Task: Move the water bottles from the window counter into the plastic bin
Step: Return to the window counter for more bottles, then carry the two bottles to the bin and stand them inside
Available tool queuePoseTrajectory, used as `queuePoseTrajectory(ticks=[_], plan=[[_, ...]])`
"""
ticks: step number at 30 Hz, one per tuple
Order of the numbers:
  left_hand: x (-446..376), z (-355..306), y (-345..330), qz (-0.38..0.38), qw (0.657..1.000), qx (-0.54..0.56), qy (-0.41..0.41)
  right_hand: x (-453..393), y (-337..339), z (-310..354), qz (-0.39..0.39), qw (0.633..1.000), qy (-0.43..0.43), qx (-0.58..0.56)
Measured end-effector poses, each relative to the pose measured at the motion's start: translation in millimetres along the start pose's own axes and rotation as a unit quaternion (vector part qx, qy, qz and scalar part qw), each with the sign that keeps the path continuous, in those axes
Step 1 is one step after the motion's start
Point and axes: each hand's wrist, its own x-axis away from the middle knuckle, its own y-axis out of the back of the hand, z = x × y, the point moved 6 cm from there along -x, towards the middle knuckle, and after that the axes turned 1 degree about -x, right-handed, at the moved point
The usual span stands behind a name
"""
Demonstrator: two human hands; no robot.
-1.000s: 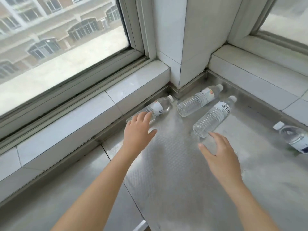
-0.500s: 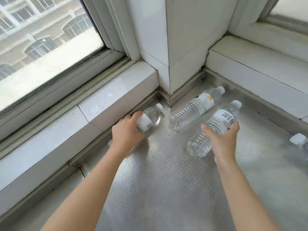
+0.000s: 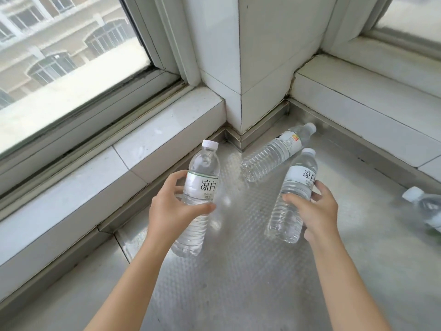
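Note:
My left hand (image 3: pixel 171 211) grips a clear water bottle (image 3: pixel 202 177) with a white cap and white label, lifted off the metal counter (image 3: pixel 238 283) and held nearly upright. My right hand (image 3: pixel 312 213) holds a second clear bottle (image 3: pixel 296 187) of the same kind, raised and tilted with its cap pointing away. A third bottle (image 3: pixel 274 151) lies on its side on the counter near the pillar's foot. A fourth bottle (image 3: pixel 427 206) lies blurred at the right edge. No plastic bin is in view.
A white tiled sill (image 3: pixel 119 168) runs along the left under a large window (image 3: pixel 59 56). A white pillar (image 3: pixel 250 56) stands in the corner, with another sill (image 3: pixel 358 103) to its right. The counter is textured metal.
Both hands closed around a bottle each and lifted them off the counter. The left bottle has swung from lying down to nearly upright.

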Motion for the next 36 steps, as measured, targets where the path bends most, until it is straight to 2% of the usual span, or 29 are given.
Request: queuePoseTrajectory(ticks=[11, 20, 27, 36], plan=[[89, 21, 74, -0.046, 0.993, 0.109, 0.02, 117, -19, 12, 0.101, 0.991, 0.081, 0.008], [200, 69, 188, -0.138, 0.968, 0.208, 0.02, 276, -71, 24, 0.251, 0.951, 0.172, 0.061], [314, 136, 293, -0.254, 0.933, 0.252, 0.027, 418, -118, -6, 0.385, 0.892, 0.211, 0.11], [479, 239, 403, -0.418, 0.869, 0.26, 0.055, 609, -185, -86, 0.57, 0.766, 0.258, 0.15]])
